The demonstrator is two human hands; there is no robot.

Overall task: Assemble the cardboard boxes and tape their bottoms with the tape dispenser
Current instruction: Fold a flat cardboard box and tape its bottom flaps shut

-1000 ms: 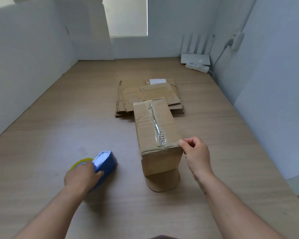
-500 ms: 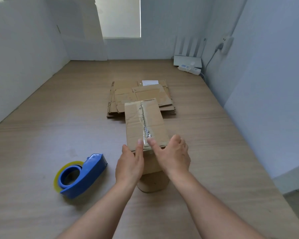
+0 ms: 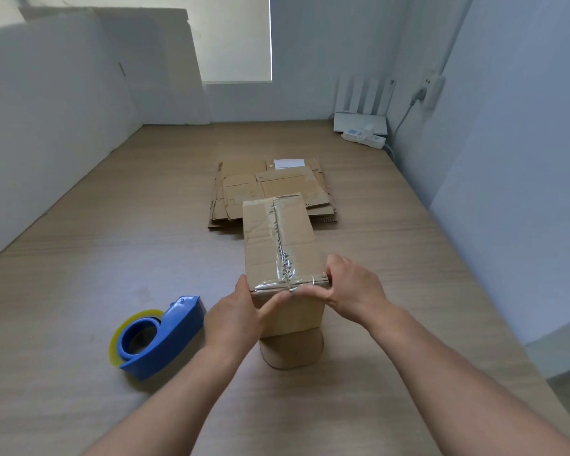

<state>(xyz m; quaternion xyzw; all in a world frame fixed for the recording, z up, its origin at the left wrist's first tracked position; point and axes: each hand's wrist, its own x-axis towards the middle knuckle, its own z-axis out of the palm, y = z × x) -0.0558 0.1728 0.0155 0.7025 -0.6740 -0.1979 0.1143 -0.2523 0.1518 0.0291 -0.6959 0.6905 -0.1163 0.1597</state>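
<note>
Pressing the tape [image 3: 282,255] over the near edge of the upturned cardboard box [image 3: 264,235] at the middle of the tabletop [image 3: 112,258], left hand [image 3: 234,319] and right hand [image 3: 352,289] clamp their fingers [image 3: 338,266] round its near corners to bond the strip, with the tape dispenser [image 3: 158,337] parked near-left.

A pale wood-grain tabletop [image 3: 79,291] runs back to white panels [image 3: 46,93] leaning along the left side and far end. Soft daylight glows through a blind-covered window [image 3: 237,37]. In the far right corner stands a white router [image 3: 359,121] with upright antennas, a power strip [image 3: 364,138] just in front; a plugged adapter [image 3: 432,88] hangs on the blue-grey wall [image 3: 524,110]
</note>
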